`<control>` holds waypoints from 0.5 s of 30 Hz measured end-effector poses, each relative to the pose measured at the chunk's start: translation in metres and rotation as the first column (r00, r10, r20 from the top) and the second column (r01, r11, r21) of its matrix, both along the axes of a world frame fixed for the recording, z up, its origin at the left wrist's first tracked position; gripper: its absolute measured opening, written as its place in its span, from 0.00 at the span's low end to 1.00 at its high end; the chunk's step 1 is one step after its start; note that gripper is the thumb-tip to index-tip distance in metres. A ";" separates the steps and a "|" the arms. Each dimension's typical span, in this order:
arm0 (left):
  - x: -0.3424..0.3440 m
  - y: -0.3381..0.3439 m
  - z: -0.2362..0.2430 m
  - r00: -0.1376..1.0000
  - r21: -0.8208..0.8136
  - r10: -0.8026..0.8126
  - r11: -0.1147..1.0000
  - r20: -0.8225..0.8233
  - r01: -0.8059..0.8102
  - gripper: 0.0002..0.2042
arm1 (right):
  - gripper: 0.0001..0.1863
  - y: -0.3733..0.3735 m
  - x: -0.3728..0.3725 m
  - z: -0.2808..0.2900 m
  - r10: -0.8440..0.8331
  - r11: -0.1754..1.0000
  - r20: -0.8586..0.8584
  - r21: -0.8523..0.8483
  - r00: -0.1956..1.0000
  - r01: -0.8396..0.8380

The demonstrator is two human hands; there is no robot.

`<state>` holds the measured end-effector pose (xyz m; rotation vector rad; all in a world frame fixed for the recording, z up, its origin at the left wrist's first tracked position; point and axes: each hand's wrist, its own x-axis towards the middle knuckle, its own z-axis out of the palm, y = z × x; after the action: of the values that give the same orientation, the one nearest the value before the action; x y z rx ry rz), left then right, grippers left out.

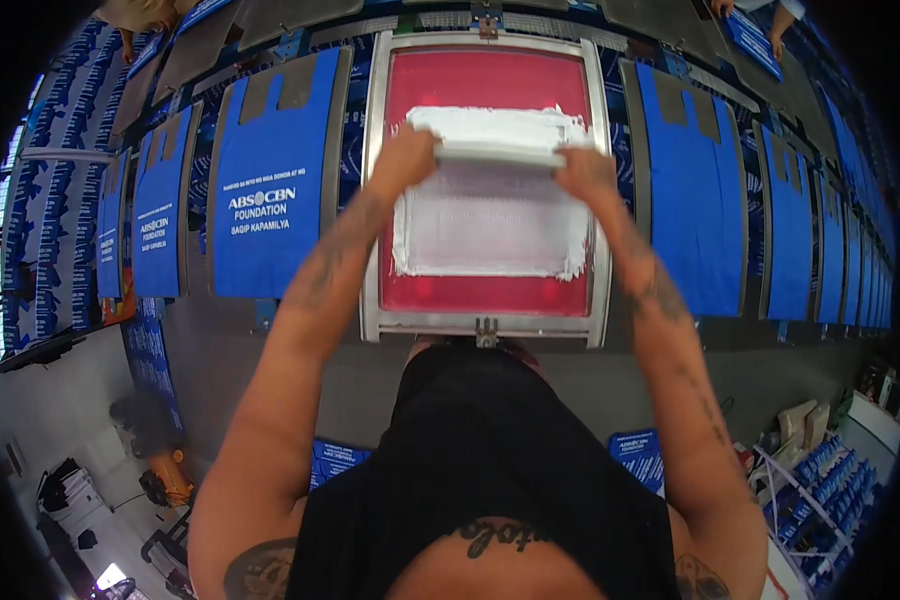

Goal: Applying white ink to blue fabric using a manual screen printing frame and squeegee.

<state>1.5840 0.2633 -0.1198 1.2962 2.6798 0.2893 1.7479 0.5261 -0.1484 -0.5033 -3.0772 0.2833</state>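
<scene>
In front of me lies a screen-printing frame (372,250) with silver metal sides and a red screen (485,78). White ink (490,235) covers a broad rectangle of the screen, with thick ridges along its edges. A pale squeegee (498,156) spans the upper part of the ink. My left hand (408,158) is closed round its left end, and my right hand (585,171) grips the right end. Both hands are slightly blurred. What lies beneath the frame is hidden.
Blue bags lie flat on grey boards to both sides: a white-printed bag (270,180) at left, an unprinted bag (692,190) at right. A metal clamp (486,333) sits at the frame's near edge. Other people's hands (776,42) show at the far corners.
</scene>
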 end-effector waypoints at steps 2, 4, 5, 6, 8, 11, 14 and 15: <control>-0.004 -0.016 0.014 1.000 0.037 -0.017 0.999 0.013 0.017 0.10 | 0.21 -0.014 -0.016 0.022 0.058 0.997 0.108 -0.060 0.992 -0.052; 0.045 -0.040 0.011 0.983 -0.158 0.143 0.980 0.111 -0.125 0.09 | 0.19 -0.033 0.029 0.012 0.027 0.997 0.234 -0.075 0.972 -0.010; 0.086 -0.062 0.021 0.979 -0.076 0.143 0.988 0.145 -0.134 0.09 | 0.17 -0.056 0.069 0.017 0.045 0.993 0.173 -0.112 0.984 -0.026; 0.122 -0.089 0.021 0.995 0.114 0.023 0.993 0.098 -0.034 0.08 | 0.17 -0.075 0.109 0.018 0.058 0.993 0.205 -0.109 0.977 -0.036; 0.166 -0.115 0.018 0.988 0.107 0.067 0.991 0.137 -0.082 0.10 | 0.18 -0.112 0.162 0.015 0.063 0.974 -0.021 -0.217 0.998 -0.066; 0.140 -0.101 0.010 0.993 0.071 0.022 0.997 0.115 -0.031 0.11 | 0.18 -0.102 0.136 0.007 0.040 0.993 -0.079 -0.105 0.996 -0.048; 0.049 -0.043 0.003 0.998 0.036 0.042 0.998 0.056 -0.044 0.10 | 0.16 -0.041 0.039 0.002 0.002 0.999 -0.027 -0.050 1.000 -0.003; 0.020 -0.029 0.001 0.991 0.038 0.102 0.994 0.086 -0.106 0.11 | 0.16 -0.026 0.004 0.011 0.052 0.998 -0.040 -0.027 0.998 -0.053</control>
<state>1.6043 0.2347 -0.1183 1.1302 2.6883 0.4070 1.7519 0.4997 -0.1378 -0.4124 -3.0560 0.3337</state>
